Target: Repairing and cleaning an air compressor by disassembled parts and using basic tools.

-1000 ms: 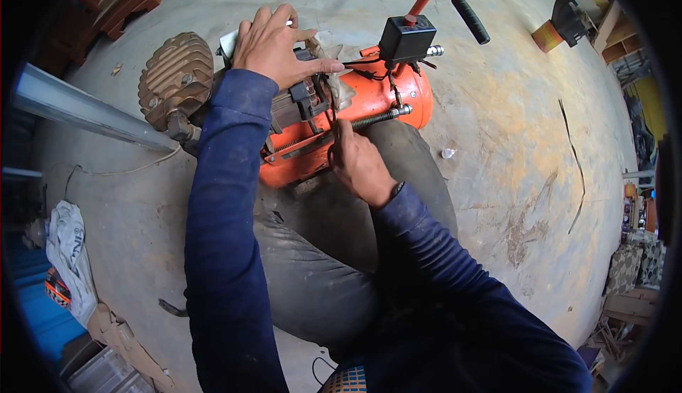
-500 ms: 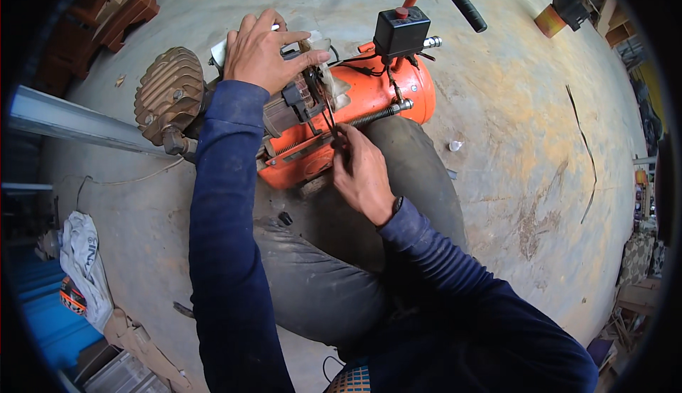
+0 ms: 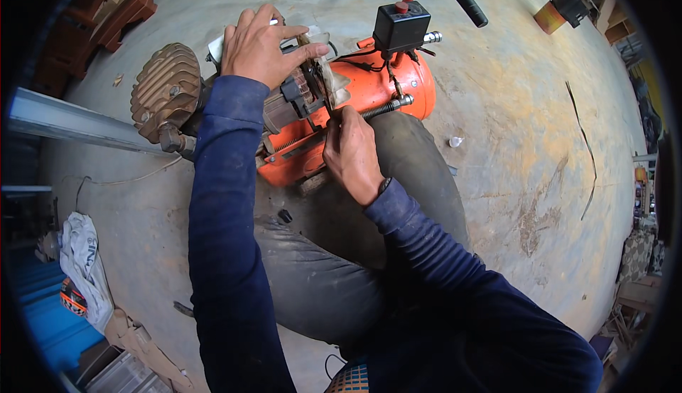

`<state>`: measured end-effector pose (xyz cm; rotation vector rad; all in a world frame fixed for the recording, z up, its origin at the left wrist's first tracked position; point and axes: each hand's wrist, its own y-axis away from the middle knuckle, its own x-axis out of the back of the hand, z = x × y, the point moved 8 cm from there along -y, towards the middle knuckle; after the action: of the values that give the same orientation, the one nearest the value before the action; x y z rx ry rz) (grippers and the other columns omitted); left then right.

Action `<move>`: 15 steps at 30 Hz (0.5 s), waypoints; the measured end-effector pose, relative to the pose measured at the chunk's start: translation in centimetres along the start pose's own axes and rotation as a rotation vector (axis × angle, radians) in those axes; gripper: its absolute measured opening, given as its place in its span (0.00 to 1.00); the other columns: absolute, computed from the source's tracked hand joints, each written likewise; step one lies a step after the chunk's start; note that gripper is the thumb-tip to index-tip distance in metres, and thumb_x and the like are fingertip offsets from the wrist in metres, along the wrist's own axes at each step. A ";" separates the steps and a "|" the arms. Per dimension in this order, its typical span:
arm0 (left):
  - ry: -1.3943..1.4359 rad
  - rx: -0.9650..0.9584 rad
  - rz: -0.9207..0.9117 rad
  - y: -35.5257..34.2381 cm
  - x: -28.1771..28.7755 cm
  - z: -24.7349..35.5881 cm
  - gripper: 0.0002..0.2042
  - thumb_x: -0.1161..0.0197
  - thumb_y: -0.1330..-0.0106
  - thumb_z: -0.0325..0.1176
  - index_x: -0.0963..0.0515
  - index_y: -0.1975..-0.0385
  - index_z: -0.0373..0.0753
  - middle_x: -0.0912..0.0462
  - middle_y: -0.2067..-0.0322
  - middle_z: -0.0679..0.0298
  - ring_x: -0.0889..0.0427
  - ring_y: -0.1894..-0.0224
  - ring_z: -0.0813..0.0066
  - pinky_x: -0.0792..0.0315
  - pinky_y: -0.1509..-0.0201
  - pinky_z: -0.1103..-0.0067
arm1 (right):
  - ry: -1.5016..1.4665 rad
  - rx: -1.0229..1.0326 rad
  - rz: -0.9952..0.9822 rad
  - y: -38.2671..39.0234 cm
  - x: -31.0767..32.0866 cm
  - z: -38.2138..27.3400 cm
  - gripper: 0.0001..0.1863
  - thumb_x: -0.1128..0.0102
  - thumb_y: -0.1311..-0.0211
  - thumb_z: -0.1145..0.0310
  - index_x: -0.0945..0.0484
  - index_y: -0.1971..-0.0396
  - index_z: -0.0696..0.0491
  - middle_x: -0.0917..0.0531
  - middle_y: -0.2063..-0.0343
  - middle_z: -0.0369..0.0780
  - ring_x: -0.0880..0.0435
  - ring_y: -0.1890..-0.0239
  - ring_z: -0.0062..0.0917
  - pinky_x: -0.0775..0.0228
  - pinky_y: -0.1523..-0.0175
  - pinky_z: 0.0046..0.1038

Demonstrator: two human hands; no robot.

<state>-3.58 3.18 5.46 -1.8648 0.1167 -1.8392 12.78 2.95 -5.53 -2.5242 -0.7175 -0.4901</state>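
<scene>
Grey floor (image 3: 483,201) is stretching wide, ochre stains (image 3: 550,98) showing across its right side; red-brown furniture (image 3: 117,13) is standing upper left, a beam (image 3: 85,124) is running below it, a white sack (image 3: 80,251) is slumping lower left.

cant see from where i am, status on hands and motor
Left hand spread over motor. Right hand closed near motor's exposed end, contents unclear. Right knee partly hides orange tank.
</scene>
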 end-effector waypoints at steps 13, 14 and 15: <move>-0.006 -0.023 0.029 0.2 0.4 0.1 0.28 0.36 0.49 0.67 0.13 0.57 0.54 0.25 0.60 0.68 0.29 0.53 0.67 0.37 0.49 0.68 | 0.216 -0.094 -0.036 0.4 -1.6 -1.8 0.27 0.38 0.54 0.81 0.39 0.53 0.62 0.29 0.60 0.59 0.23 0.65 0.57 0.26 0.61 0.49; -0.007 -0.018 0.023 0.1 0.4 0.1 0.28 0.36 0.50 0.67 0.13 0.57 0.53 0.25 0.60 0.68 0.29 0.52 0.67 0.37 0.48 0.68 | 0.251 -0.118 -0.023 0.3 -1.8 -1.8 0.28 0.36 0.55 0.81 0.39 0.52 0.62 0.29 0.60 0.58 0.23 0.64 0.57 0.26 0.61 0.49; -0.006 -0.013 0.022 0.2 0.3 0.0 0.28 0.36 0.50 0.67 0.13 0.57 0.53 0.25 0.60 0.68 0.29 0.52 0.67 0.37 0.48 0.68 | 0.286 -0.141 -0.011 0.3 -1.8 -1.7 0.30 0.35 0.56 0.81 0.40 0.52 0.61 0.30 0.60 0.58 0.23 0.64 0.57 0.26 0.61 0.49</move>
<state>-3.48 2.84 5.68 -1.8706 0.1466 -1.8219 11.14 1.13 -5.02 -2.5050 -0.6059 -0.9122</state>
